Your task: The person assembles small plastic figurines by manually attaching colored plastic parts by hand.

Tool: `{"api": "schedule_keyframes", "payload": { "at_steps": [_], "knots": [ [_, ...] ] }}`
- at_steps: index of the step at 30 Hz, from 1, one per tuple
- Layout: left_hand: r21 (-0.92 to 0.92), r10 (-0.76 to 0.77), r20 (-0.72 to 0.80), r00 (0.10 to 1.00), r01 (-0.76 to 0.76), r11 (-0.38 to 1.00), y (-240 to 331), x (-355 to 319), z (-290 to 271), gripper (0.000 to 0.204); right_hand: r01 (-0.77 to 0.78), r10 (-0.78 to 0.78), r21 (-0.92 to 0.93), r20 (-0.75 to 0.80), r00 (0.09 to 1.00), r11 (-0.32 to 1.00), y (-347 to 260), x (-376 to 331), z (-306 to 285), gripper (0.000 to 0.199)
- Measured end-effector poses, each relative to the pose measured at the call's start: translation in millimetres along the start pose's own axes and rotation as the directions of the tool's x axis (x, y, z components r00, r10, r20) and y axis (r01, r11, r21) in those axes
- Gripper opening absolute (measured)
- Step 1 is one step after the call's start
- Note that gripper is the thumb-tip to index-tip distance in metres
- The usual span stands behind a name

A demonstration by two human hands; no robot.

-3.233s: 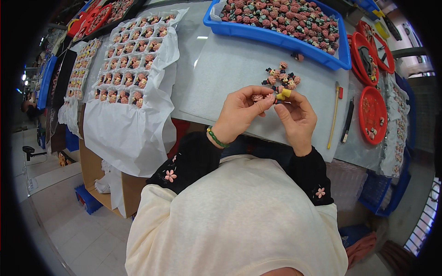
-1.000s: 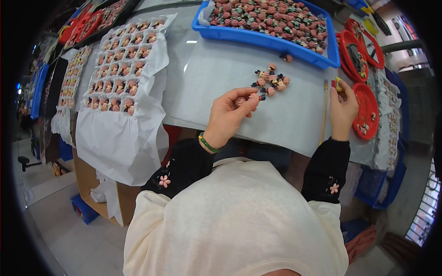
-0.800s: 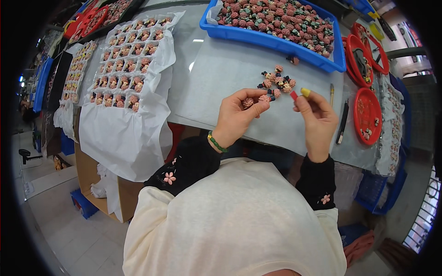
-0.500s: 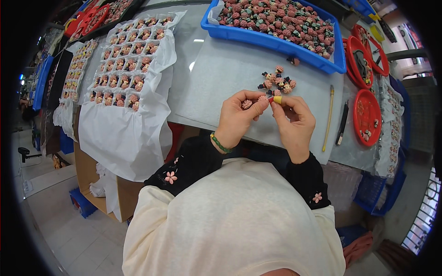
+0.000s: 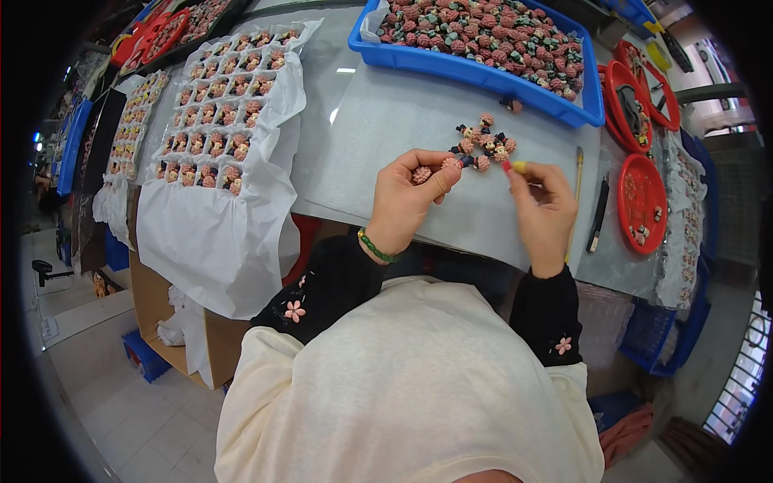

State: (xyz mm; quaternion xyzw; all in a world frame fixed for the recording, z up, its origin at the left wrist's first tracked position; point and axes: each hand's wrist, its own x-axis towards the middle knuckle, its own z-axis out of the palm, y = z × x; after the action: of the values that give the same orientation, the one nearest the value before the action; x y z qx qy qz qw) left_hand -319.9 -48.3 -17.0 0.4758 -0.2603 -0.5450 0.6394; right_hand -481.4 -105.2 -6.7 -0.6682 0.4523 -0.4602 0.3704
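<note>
My left hand [image 5: 407,197], closed, pinches a small figurine [image 5: 452,163] with pink, knobbly hair and a dark body. A second pink knobbly piece [image 5: 422,174] is tucked among the same fingers. Just to the right, the fingers of my right hand [image 5: 543,205] are drawn together around a small red and yellow piece [image 5: 518,167], whose kind I cannot make out. Beyond both hands, several similar figurines [image 5: 487,141] with dark clothes lie in a loose cluster on the pale work sheet [image 5: 386,121]. One more rests apart, near the blue bin.
A blue bin [image 5: 475,75] heaped with pink-topped pieces stands at the back. Trays of figurines in white wrapping [image 5: 233,217] are at left. Rightward lie a thin brush [image 5: 579,165], partly behind my right hand, a black pen-like tool [image 5: 599,216] and red round trays [image 5: 636,165].
My right hand has moved right, away from my left hand, taking the red and yellow piece with it. My left hand has shifted slightly left and still holds the figurine.
</note>
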Motion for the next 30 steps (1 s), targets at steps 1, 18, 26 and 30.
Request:
{"api": "schedule_keyframes", "payload": {
  "at_steps": [1,18,26,30],
  "knots": [
    [0.0,0.004,-0.001,1.0,-0.004,1.0,1.0,0.6,0.2,0.02,0.003,-0.003,0.002,0.001,1.0,1.0,3.7,7.9,-4.7,0.009],
    [-0.152,-0.223,0.273,0.936,0.271,0.951,-4.4,-7.3,2.5,0.026,-0.053,-0.009,0.32,0.188,0.982,0.946,-5.3,-8.7,13.5,0.013],
    [-0.06,-0.189,0.24,0.952,0.209,0.976,3.0,-4.5,0.1,0.025,-0.077,-0.021,0.223,0.41,0.912,0.972,-8.3,-0.3,-7.5,0.014],
    [0.233,-0.078,0.361,0.929,-0.009,0.972,-7.5,-4.3,4.5,0.031,-0.082,-0.028,0.306,0.34,0.94,0.949,-7.9,-5.6,-0.2,0.019]
  ]
}}
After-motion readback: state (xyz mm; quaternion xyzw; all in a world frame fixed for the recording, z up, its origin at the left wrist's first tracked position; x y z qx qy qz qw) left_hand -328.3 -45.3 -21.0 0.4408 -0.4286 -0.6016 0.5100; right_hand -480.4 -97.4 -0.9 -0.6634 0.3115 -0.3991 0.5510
